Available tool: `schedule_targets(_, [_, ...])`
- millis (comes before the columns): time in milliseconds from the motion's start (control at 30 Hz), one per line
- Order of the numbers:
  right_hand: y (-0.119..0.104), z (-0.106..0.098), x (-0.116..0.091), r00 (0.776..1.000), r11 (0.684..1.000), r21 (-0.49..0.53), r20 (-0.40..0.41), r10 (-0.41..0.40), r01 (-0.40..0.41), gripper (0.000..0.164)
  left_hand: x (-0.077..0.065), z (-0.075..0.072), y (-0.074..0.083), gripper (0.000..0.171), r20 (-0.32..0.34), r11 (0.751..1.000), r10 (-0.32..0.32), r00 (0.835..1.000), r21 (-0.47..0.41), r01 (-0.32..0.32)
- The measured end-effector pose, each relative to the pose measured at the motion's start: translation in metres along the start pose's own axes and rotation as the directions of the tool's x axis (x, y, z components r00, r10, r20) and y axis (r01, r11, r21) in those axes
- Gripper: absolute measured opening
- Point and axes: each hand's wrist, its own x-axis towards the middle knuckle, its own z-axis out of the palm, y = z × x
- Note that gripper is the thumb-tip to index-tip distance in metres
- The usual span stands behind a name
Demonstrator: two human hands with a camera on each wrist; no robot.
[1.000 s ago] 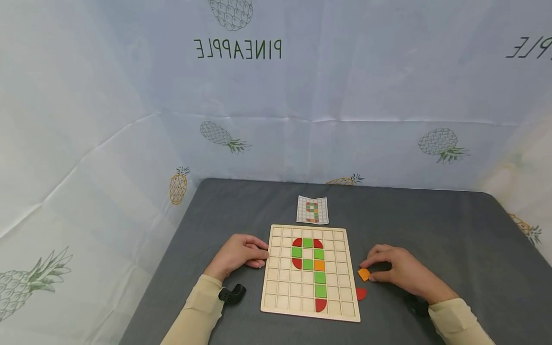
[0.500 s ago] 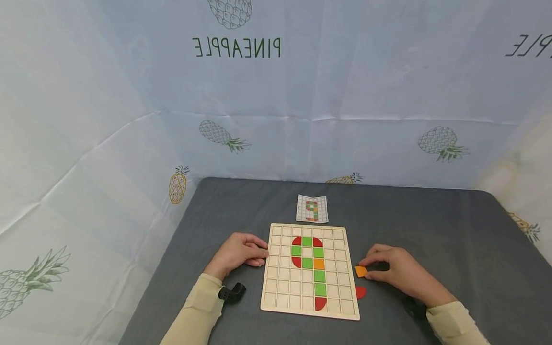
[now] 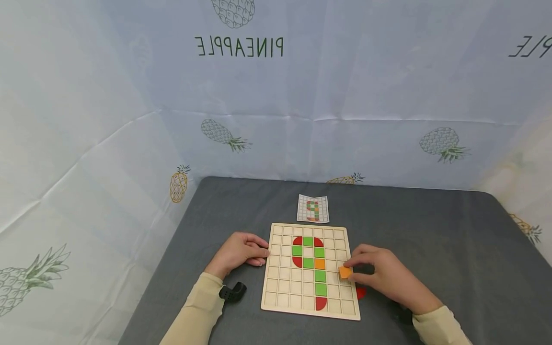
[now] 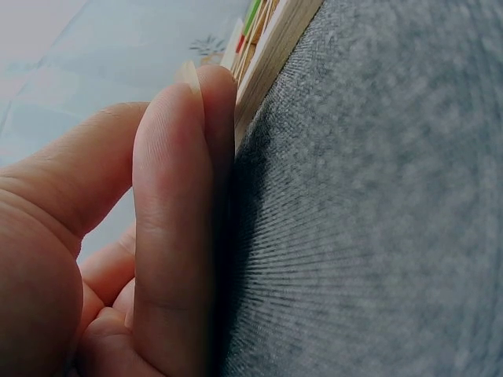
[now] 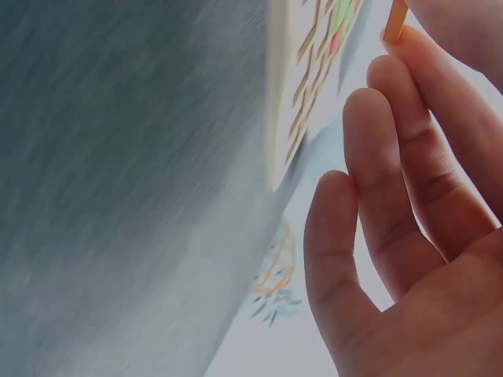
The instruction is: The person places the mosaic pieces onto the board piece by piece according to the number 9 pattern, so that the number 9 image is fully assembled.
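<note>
In the head view a wooden grid board (image 3: 286,302) lies on the dark table, with green, red and orange tiles set in its squares in a shape like a 9. My right hand (image 3: 384,273) pinches an orange square tile (image 3: 344,272) between thumb and index finger, over the board's right side. The right wrist view shows the tile's thin edge (image 5: 396,21), the other fingers loosely extended. My left hand (image 3: 239,254) rests at the board's left edge, its fingers relaxed; in the left wrist view its fingertips lie against the board's side (image 4: 271,67).
A small paper card (image 3: 313,209) printed with a coloured 9 pattern lies behind the board. One red rounded tile (image 3: 361,293) sits by the board's right edge, partly under my right hand. A pineapple-print curtain (image 3: 366,86) encloses the table (image 3: 414,220).
My right hand has carried the orange tile leftward from beside the board to above its right columns. The left hand has stayed at the board's left edge.
</note>
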Motion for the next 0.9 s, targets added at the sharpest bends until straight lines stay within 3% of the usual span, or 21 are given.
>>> schedule_targets(200, [-0.02, 0.011, 0.002, 0.999, 0.999, 0.04, 0.04, -0.032, 0.03, 0.023, -0.002, 0.001, 0.002, 0.033, -0.01, 1.0, 0.007, 1.0, 0.005, -0.007])
schedule_targets(433, [-0.038, 0.022, 0.003, 0.987, 0.986, 0.076, 0.041, -0.154, 0.151, 0.019, -0.003, 0.001, 0.003, 0.033, 0.0, 1.0, 0.009, 1.0, -0.004, -0.009])
schedule_targets(733, [-0.056, 0.04, 0.004, 0.976, 0.978, 0.046, 0.062, -0.207, 0.204, 0.02, -0.005, 0.0, 0.003, 0.034, -0.004, 1.0, -0.003, 1.0, 0.001, 0.003])
schedule_targets(900, [-0.061, 0.045, 0.002, 0.966, 0.966, 0.009, 0.032, -0.257, 0.257, 0.022, -0.003, 0.0, 0.004, 0.034, 0.001, 1.0, 0.001, 1.0, -0.003, -0.001])
